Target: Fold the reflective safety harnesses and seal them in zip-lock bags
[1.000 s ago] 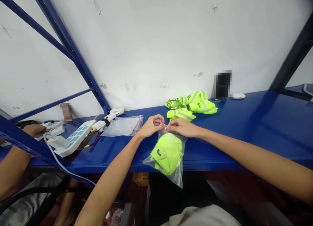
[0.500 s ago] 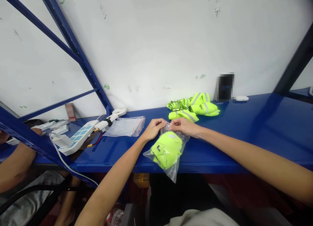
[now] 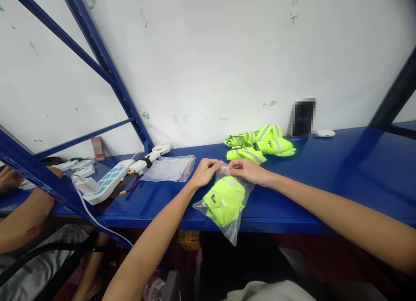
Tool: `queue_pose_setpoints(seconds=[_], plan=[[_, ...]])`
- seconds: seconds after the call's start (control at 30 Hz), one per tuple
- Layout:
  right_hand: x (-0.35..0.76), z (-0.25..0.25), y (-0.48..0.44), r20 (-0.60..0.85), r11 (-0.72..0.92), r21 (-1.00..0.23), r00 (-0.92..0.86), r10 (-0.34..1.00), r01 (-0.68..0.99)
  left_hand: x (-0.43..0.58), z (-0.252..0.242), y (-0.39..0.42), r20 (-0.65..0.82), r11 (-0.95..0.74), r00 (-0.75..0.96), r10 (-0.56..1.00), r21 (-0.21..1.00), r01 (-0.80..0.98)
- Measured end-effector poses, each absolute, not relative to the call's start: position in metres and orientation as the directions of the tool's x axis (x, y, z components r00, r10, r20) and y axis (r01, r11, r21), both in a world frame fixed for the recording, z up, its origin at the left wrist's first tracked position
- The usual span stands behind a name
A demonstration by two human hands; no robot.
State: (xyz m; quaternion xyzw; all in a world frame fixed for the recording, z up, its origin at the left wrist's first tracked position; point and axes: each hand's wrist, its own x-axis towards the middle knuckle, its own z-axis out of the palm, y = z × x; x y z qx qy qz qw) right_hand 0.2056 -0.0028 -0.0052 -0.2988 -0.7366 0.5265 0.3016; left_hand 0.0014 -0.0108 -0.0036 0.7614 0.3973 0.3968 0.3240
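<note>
A clear plastic bag (image 3: pixel 234 232) lies over the front edge of the blue table, its lower corner hanging past it. Inside is a folded neon-yellow reflective vest (image 3: pixel 225 201) with a small black mark. My left hand (image 3: pixel 206 171) pinches the bag's top edge between thumb and fingers. Close beside it, my right hand (image 3: pixel 245 171) pinches the same edge from the right. Behind my hands lies a pile of neon-yellow reflective vests (image 3: pixel 274 145) with grey stripes. Flat clear bags (image 3: pixel 169 168) with red edge lines rest to the left.
A white power strip (image 3: pixel 108 181) with cables and a small white fan (image 3: pixel 161 149) sit left, by a blue metal frame (image 3: pixel 110 71). A dark phone-like slab (image 3: pixel 303 118) leans on the wall beside a white case (image 3: pixel 326 133). A co-worker's arm (image 3: pixel 29 218) shows far left.
The whole view has shifted slightly, so everything sits a little further right. Both hands still pinch the bag's top, with only slight finger movement along it.
</note>
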Motion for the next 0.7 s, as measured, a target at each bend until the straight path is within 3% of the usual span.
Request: queue_pose_setpoints(seconds=[0.33, 0.7], plan=[[0.2042, -0.0123, 0.0026, 0.147, 0.241, -0.967, -0.595, 0.790, 0.081, 0.0068, -0.0005, -0.0158, 0.372, -0.528, 0.395, 0.840, 0.730, 0.434], [0.2049, -0.0037, -0.0059, 0.184, 0.320, -0.938, -0.591, 0.785, 0.132, 0.0069, -0.0087, -0.0119, 0.322, -0.472, 0.463, 0.826, 0.844, 0.255]])
